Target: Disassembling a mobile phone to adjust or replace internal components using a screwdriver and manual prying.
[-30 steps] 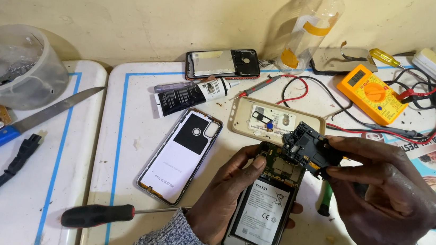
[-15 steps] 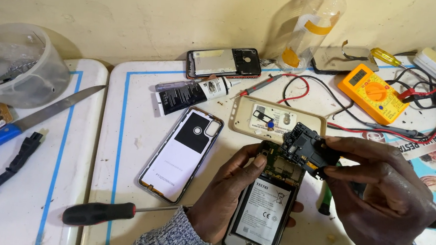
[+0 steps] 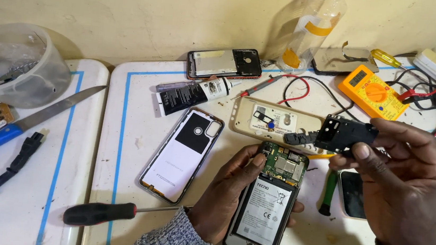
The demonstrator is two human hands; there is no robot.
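Left hand (image 3: 224, 195): palm down, fingers wrapped on opened phone (image 3: 266, 207) | Right hand (image 3: 409, 183): raised, fingertips pinching black cover piece (image 3: 347, 134)

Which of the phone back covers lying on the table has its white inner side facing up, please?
The large white-lined back cover left of the left hand. The beige cover and the dark one near the wall are smaller and not white.

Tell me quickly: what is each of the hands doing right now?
Left hand: closed around the opened phone, steadying it on the table.
Right hand: pinching a black plastic cover piece above the phone.
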